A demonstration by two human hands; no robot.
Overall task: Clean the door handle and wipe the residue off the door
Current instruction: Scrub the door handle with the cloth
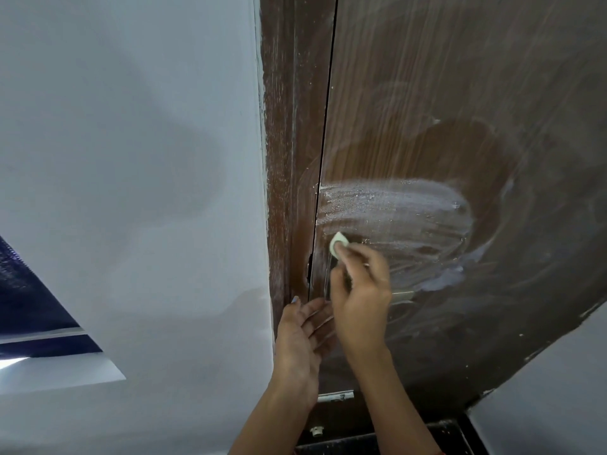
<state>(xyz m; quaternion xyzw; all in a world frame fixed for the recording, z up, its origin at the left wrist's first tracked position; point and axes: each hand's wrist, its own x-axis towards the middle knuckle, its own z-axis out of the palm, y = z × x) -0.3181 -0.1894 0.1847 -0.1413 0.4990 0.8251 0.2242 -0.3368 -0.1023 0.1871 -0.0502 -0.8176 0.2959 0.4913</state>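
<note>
At lower centre of the frame, our right hand has its grip pinched on a small pale pad, which it presses against the brown door just right of the door's edge gap. A white smeared residue spreads across the door above and right of the pad. Our left hand is below, fingers straight and apart, touching the door frame beside the white wall; we cannot make out the handle.
</note>
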